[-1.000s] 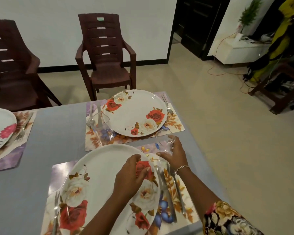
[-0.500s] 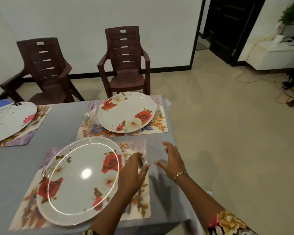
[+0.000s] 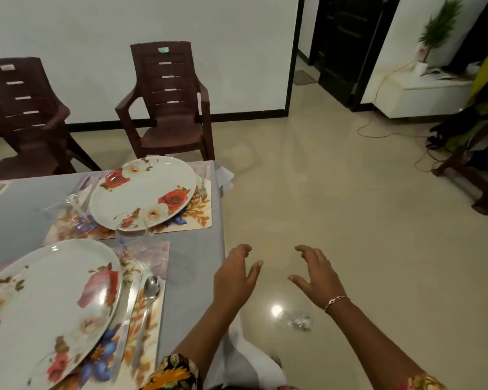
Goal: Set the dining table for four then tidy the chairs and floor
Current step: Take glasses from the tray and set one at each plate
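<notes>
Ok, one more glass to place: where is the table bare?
Bare cloth lies between the near placemat and the table's right edge, and left of the far placemat. Crowded between the near plate and far plate, where a clear glass stands.

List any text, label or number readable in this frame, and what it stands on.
No text is legible.
Green sticker, top of the right-hand chair: too blurred to read.
White sticker, top of the left-hand chair: too blurred to read.
</notes>
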